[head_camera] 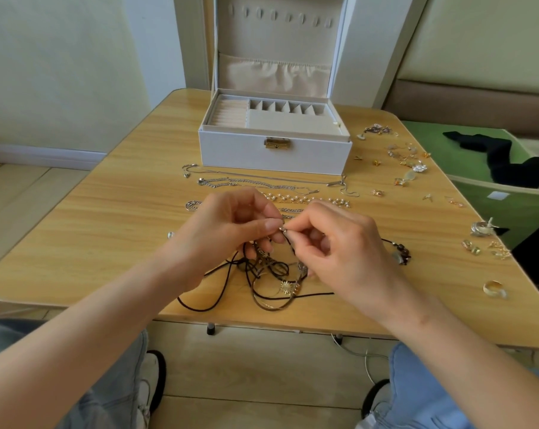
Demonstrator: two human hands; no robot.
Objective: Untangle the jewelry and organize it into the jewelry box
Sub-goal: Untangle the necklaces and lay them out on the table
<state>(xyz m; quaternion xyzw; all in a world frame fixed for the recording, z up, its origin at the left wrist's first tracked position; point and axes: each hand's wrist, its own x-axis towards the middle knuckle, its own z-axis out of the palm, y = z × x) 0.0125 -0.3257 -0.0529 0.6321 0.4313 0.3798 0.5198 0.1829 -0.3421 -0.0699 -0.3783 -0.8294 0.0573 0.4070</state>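
Observation:
A tangle of dark cords and thin gold chains [266, 274] with a small sun-shaped pendant [288, 287] lies near the front of the wooden table [107, 227]. My left hand [231, 230] and my right hand [339, 243] meet just above it, both pinching a small metal clasp on a cord between thumb and fingertips. One cord runs right to a cluster of dark beads [401, 253]. The white jewelry box [274, 153] stands open at the back of the table, its lid upright and its compartments bare.
Silver chains [246, 181] and a pearl strand [308, 199] lie straightened in rows between my hands and the box. Earrings and charms [407, 159] and rings [494, 287] are scattered along the table's right side. A green bin [509, 193] stands to the right.

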